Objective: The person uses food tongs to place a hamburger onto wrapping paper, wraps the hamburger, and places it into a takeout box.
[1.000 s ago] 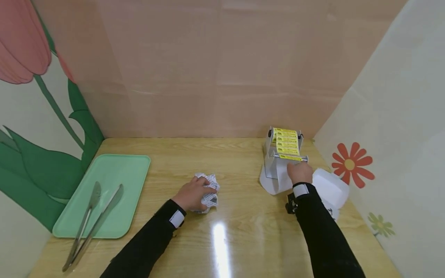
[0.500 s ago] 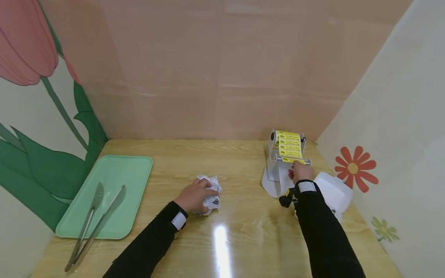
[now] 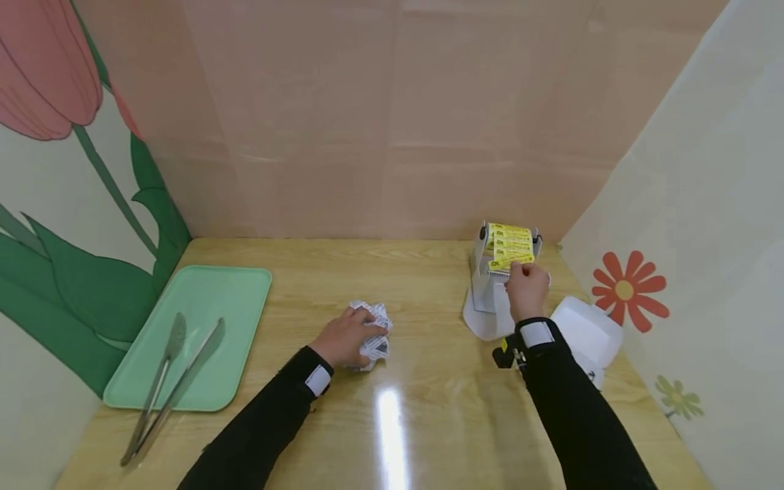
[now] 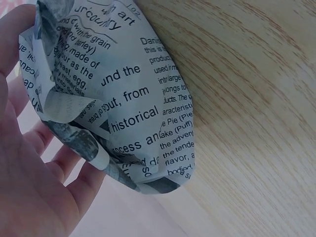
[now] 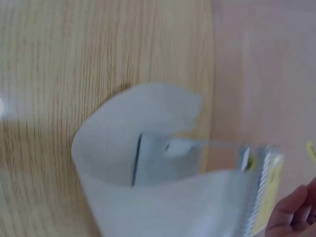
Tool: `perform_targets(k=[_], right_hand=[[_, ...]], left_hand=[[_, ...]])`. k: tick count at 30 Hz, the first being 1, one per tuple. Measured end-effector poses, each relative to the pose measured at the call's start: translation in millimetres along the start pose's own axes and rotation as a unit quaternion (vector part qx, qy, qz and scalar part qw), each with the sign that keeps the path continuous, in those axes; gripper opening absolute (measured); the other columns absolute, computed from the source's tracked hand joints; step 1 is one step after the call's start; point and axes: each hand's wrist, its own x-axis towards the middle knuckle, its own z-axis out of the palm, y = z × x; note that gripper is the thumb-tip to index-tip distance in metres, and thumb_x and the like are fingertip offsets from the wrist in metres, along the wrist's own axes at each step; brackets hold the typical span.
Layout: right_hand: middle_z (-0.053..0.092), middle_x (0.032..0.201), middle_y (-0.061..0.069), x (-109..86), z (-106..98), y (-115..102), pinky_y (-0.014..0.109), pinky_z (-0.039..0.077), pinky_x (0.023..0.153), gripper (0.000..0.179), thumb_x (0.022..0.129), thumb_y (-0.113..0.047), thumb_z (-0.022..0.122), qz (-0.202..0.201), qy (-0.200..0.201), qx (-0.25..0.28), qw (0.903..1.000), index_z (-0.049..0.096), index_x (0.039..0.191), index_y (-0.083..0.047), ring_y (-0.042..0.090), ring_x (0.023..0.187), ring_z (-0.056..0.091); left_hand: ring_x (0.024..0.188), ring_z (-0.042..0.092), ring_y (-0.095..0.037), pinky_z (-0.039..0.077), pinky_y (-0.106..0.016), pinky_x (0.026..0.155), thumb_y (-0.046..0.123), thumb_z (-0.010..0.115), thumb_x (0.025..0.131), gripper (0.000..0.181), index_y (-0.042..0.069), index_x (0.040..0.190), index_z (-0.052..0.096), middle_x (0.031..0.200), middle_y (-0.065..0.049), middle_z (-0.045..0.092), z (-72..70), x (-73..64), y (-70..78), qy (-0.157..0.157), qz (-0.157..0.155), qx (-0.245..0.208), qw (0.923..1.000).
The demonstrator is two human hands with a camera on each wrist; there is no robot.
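My left hand [image 3: 349, 338] grips a bundle wrapped in newsprint paper [image 3: 375, 344] on the table; what is inside is hidden. In the left wrist view the printed wrapper [image 4: 123, 98] is folded and creased, with fingers [image 4: 86, 185] behind its lower edge. At the right stands a label dispenser [image 3: 482, 299] with a roll of yellow labels [image 3: 513, 235]. My right hand [image 3: 528, 291] is just above its front bar, pinching a yellow label strip [image 3: 501, 264] that lies slightly tilted. The right wrist view catches only part of that hand [image 5: 296, 212] beside the dispenser's toothed edge [image 5: 257, 197].
On the left, a green tray [image 3: 245, 306] bears metal tongs [image 3: 160, 381], their joined end jutting over its near edge. An open white foam box [image 3: 588, 333] lies right of the dispenser, partly behind my right sleeve. Decorated walls border the table [image 3: 441, 408].
My right hand has risen from below the dispenser's front bar to just above it, and a yellow label strip now shows at its fingertips. My left hand stays on the wrapped bundle.
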Motion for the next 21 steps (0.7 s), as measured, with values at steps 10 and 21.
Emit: perform_targets(k=[10,21], right_hand=[[0.048,0.084,0.005,-118.2,60.3,-8.7,0.027,0.048,0.063,0.02,0.103,-0.014,0.044,0.05,-0.388,0.073,0.9173,0.051,0.091,0.0,0.012,0.064,0.051],[0.049,0.078,0.004,-161.1,96.7,21.4,0.027,0.042,0.058,0.015,0.103,-0.012,0.047,0.09,-0.426,0.048,0.8992,0.051,0.092,-0.001,0.014,0.062,0.045]], left_hand=[[0.115,0.045,-0.022,0.047,-0.038,0.085,0.035,0.081,0.077,0.075,0.025,0.144,0.05,0.131,-0.002,0.051,1.8,3.4,-1.4,-0.008,-0.007,0.026,0.9996],[0.107,0.047,-0.023,0.046,-0.036,0.084,0.052,0.084,0.068,0.086,0.023,0.143,0.052,0.125,-0.003,0.053,-2.8,1.5,-0.7,0.009,-0.002,0.061,0.9981]])
